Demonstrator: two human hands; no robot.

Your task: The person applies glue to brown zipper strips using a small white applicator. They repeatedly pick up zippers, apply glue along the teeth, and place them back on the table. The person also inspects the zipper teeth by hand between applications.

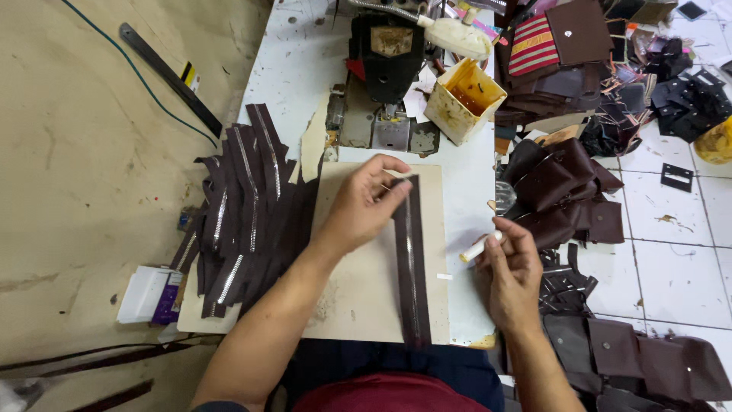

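Note:
A dark brown zipper strip [412, 267] with silver teeth lies lengthwise on a beige board [366, 297] in front of me. My left hand [364, 204] pinches the strip's far end with thumb and fingers. My right hand [509, 267] hovers at the table's right edge, shut on a small white stick [479, 248] that points toward the strip. A pile of similar brown zipper strips [248, 210] is heaped to the left of the board.
A sewing machine [387, 61] stands at the back of the white table [293, 69], with a stained yellow glue tub [463, 99] beside it. Brown leather pouches [564, 191] and flat pieces crowd the right side and floor. A small white box [149, 294] sits at the left.

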